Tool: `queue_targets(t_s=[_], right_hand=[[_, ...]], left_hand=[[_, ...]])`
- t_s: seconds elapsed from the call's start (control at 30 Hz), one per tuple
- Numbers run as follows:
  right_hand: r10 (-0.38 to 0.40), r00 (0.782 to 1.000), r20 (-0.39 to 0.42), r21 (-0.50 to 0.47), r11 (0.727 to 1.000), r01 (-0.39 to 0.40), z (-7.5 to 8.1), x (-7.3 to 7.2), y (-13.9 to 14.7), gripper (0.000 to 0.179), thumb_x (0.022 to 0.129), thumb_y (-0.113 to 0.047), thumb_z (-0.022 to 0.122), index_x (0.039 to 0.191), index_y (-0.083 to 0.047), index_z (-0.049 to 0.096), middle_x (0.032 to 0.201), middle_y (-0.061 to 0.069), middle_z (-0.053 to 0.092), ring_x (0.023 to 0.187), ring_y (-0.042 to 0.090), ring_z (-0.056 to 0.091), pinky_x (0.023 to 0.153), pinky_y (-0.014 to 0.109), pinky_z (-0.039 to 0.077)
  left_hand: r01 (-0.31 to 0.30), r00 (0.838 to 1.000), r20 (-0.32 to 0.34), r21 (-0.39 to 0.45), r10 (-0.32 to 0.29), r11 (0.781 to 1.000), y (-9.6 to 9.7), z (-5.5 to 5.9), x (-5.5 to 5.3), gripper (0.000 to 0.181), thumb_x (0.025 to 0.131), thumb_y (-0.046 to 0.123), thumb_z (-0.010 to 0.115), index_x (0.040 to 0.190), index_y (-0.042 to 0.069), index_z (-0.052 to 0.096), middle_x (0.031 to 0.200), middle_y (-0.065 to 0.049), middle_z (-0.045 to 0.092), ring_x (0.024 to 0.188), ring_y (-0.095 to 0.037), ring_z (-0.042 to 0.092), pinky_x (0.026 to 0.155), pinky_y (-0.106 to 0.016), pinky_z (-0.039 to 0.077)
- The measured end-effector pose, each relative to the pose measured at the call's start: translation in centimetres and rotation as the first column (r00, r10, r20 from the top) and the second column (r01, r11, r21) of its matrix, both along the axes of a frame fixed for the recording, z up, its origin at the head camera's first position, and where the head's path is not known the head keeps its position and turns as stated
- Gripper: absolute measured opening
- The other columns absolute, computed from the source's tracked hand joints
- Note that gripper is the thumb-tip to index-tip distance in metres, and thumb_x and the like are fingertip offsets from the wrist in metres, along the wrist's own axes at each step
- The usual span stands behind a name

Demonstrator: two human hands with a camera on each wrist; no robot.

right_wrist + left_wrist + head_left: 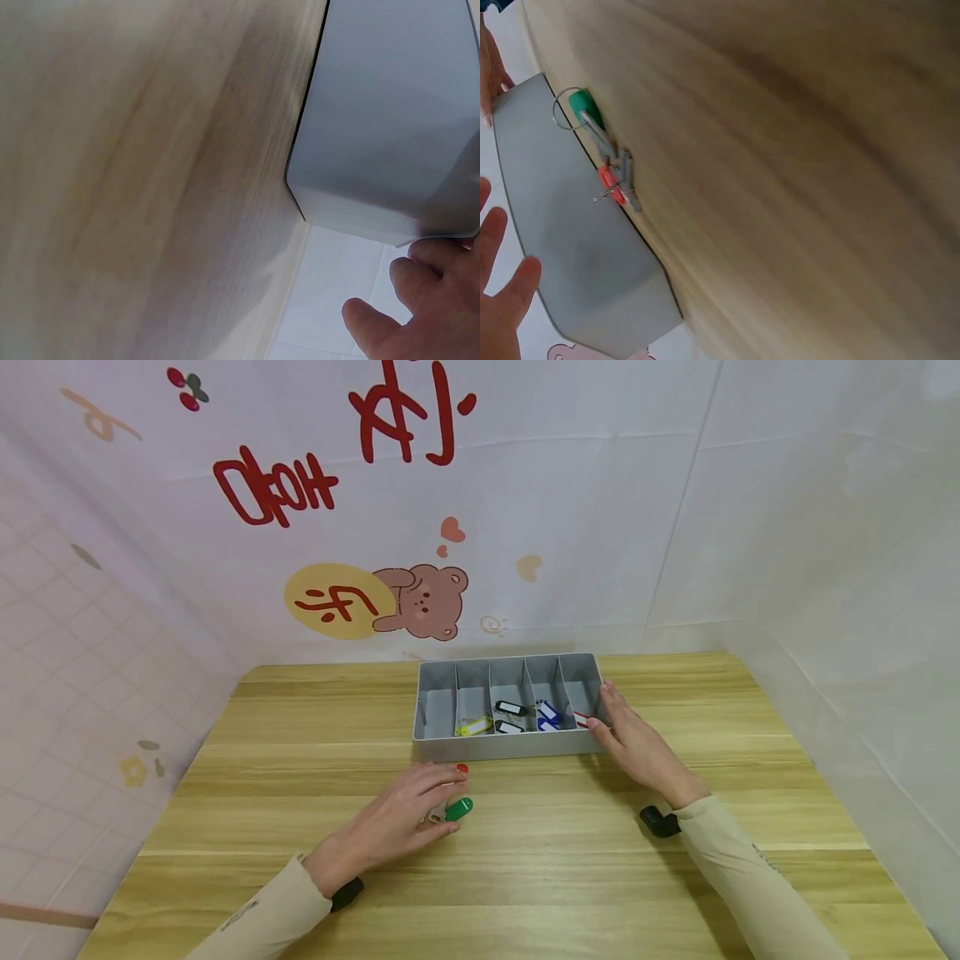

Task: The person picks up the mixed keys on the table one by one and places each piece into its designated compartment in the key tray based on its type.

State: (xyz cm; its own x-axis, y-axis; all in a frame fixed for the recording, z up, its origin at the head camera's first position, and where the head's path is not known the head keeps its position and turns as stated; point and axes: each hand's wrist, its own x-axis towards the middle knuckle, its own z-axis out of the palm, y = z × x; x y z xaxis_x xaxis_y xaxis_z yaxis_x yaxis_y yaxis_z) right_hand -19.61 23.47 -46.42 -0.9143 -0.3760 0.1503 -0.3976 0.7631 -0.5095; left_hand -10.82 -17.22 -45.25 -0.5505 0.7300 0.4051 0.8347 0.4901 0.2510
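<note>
My left hand [408, 806] hovers above the table with fingers spread, as the left wrist view also shows. Just below and beyond its fingertips lie a green key tag [459, 809] and a red key tag [611, 184]; metal keys [600, 136] hang from them, partly hidden by the hand in the head view. My right hand [641, 752] holds the right end of a grey divided tray [510, 747], thumb at the front corner and fingers along the end wall. Inside sit yellow [475, 727], black [510, 708] and blue key tags [547, 712], with a red one [581, 719] at the right.
The tray stands near the back of the wooden table [540, 868], its leftmost compartment [437, 706] showing a bare floor. Behind rises a white printed curtain [585, 527], which also closes off both sides. Black wrist cameras [658, 821] sit under both wrists.
</note>
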Motion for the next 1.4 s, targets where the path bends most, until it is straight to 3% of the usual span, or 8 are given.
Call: queue_targets(t_s=[0.13,0.27,0.4,0.63,0.83,1.0,1.27,1.4], right_hand=[[0.004,1.0,-0.008,0.004,1.0,-0.004,-0.1,0.0,0.0,0.073,0.112,-0.037,0.045,0.162,0.007,0.016,0.17,0.025,0.013,0.156,0.041,0.014,0.12,0.062,0.021],[0.002,1.0,-0.003,0.01,1.0,-0.002,-0.2,0.0,0.0,0.072,0.112,-0.036,0.045,0.162,0.007,0.015,0.17,0.024,0.012,0.157,0.04,0.013,0.121,0.061,0.02],[0.0,1.0,0.009,0.015,1.0,0.0,-0.2,0.0,0.1,0.072,0.112,-0.037,0.044,0.162,0.007,0.016,0.17,0.024,0.012,0.157,0.039,0.013,0.121,0.06,0.02],[0.003,1.0,0.007,0.011,1.0,-0.003,-0.1,-0.1,0.1,0.073,0.112,-0.037,0.045,0.162,0.007,0.015,0.17,0.023,0.011,0.157,0.04,0.013,0.121,0.06,0.02],[0.008,1.0,0.002,0.006,1.0,-0.008,-0.1,0.0,0.0,0.074,0.112,-0.041,0.042,0.162,0.008,0.015,0.171,0.021,0.009,0.157,0.04,0.013,0.121,0.061,0.02],[-0.003,1.0,0.014,0.015,1.0,0.003,0.0,0.0,0.0,0.075,0.112,-0.041,0.043,0.162,0.006,0.015,0.172,0.018,0.008,0.157,0.038,0.013,0.122,0.059,0.02],[-0.007,1.0,-0.004,0.012,1.0,0.007,-0.1,-0.1,0.0,0.074,0.112,-0.04,0.044,0.162,0.007,0.017,0.171,0.021,0.011,0.156,0.04,0.015,0.121,0.061,0.021],[-0.003,1.0,-0.004,0.009,1.0,0.003,0.0,0.0,0.0,0.074,0.112,-0.04,0.044,0.162,0.007,0.016,0.171,0.022,0.012,0.156,0.04,0.015,0.12,0.061,0.022]], left_hand=[[0.007,0.999,0.05,0.002,-0.007,1.0,-0.4,-0.4,0.1,0.049,0.087,0.022,0.086,0.131,0.009,0.07,0.135,-0.006,0.066,0.127,-0.021,0.059,0.106,-0.045,0.049],[-0.003,0.988,0.152,0.01,0.002,1.0,-0.8,-0.5,0.1,0.05,0.088,0.019,0.085,0.134,0.009,0.068,0.133,-0.005,0.067,0.126,-0.022,0.06,0.105,-0.048,0.049],[-0.017,0.963,0.27,0.015,0.013,1.0,-1.0,-0.5,0.1,0.045,0.09,0.019,0.083,0.132,0.011,0.069,0.132,0.0,0.067,0.124,-0.021,0.061,0.102,-0.047,0.051],[0.014,0.91,0.413,0.068,-0.041,0.998,-1.2,-0.9,-0.1,0.038,0.091,0.014,0.081,0.128,0.009,0.07,0.125,-0.001,0.069,0.103,-0.019,0.067,0.092,-0.035,0.054],[-0.039,0.869,0.495,0.057,0.006,0.998,-1.6,-1.0,-0.3,0.033,0.091,0.01,0.08,0.123,0.01,0.073,0.121,0.003,0.07,0.105,-0.02,0.065,0.092,-0.032,0.054],[-0.045,0.87,0.492,0.052,0.014,0.998,-1.9,-1.3,-0.7,0.029,0.09,0.01,0.081,0.119,0.012,0.075,0.117,0.003,0.07,0.108,-0.016,0.065,0.094,-0.035,0.054],[-0.036,0.89,0.455,0.03,0.019,0.999,-1.9,-1.5,-1.1,0.02,0.093,0.013,0.079,0.113,0.014,0.077,0.114,0.005,0.07,0.106,-0.012,0.064,0.092,-0.036,0.054],[-0.047,0.88,0.472,0.004,0.039,0.999,-1.9,-1.7,-1.2,0.018,0.094,0.014,0.078,0.111,0.015,0.077,0.113,0.007,0.069,0.103,-0.009,0.062,0.091,-0.034,0.053]])
